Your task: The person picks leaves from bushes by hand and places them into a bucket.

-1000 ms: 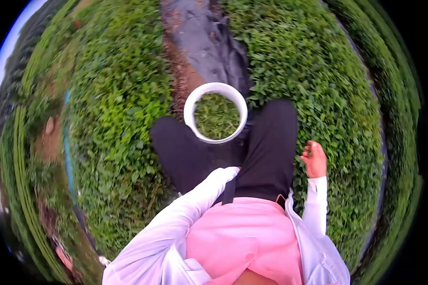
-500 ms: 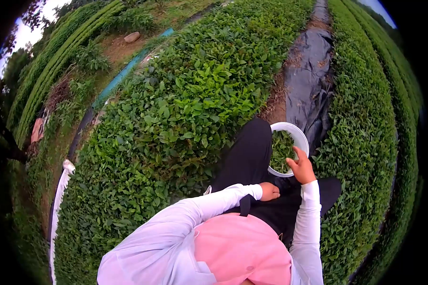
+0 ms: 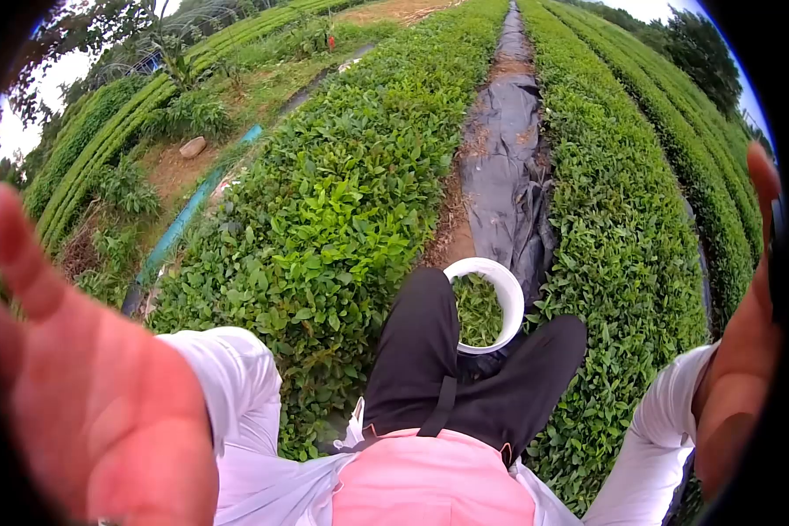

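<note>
My left hand (image 3: 114, 403) is raised large and close to the camera at the left edge, palm showing, fingers apart and nothing in it. At the right edge my right hand (image 3: 741, 377) is lifted too, a digit stretched upward; part of it is cut off by the dark rim of the view. Between my bent knees, away from both hands, stands a white bucket (image 3: 512, 302). Plucked green leaves (image 3: 478, 311) lie inside it. Both my arms wear white sleeves.
Rows of leafy green bushes run ahead, one on the left (image 3: 324, 210) and one on the right (image 3: 614, 202). Black ground sheeting (image 3: 504, 167) covers the path between them. A teal strip (image 3: 188, 215) and a stone (image 3: 193, 147) lie farther left.
Both hands have risen and spread apart from my lap and the bucket to the sides of the view. The view has tilted up, showing more of the rows and sky.
</note>
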Action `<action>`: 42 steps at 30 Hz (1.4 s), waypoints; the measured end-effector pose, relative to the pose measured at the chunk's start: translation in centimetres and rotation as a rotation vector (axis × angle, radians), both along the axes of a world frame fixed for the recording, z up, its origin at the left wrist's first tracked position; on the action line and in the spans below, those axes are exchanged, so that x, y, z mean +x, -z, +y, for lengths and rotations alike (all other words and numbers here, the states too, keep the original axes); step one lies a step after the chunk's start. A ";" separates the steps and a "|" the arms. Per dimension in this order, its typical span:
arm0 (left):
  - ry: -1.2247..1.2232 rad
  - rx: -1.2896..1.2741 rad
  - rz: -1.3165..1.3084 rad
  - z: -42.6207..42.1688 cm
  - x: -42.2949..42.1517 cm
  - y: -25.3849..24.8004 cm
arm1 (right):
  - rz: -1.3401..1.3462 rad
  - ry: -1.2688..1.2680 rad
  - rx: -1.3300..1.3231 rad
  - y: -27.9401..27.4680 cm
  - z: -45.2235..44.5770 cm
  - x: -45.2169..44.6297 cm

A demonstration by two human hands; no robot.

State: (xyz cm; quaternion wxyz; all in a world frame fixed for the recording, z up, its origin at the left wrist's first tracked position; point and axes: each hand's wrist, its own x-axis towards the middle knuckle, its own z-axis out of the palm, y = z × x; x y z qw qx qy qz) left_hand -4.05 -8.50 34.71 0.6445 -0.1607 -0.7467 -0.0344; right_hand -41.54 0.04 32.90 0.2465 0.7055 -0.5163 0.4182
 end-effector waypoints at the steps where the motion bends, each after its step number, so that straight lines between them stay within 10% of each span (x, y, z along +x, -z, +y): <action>1: 0.005 -0.016 -0.043 0.1 0.1 -0.6 | -0.017 0.015 0.018 0.0 -0.9 -0.3; 20: 0.291 -0.060 -0.259 9.2 -2.7 -21.8 | -0.470 0.081 0.019 -7.0 -2.9 -6.2; 22: 0.479 -0.149 -1.111 9.4 -2.2 -24.3 | -0.522 0.045 0.002 -7.0 -0.9 -6.8; 28: 0.416 0.000 -0.312 10.0 -5.5 -17.3 | -0.498 0.050 -0.053 -5.3 0.8 -8.4; 33: 0.442 -0.070 -0.591 8.2 -3.8 -19.4 | -0.481 0.092 -0.043 -5.2 0.7 -9.0; 42: 0.329 -0.020 -0.192 9.6 -6.9 -17.0 | -0.514 0.124 -0.085 -4.6 2.3 -10.1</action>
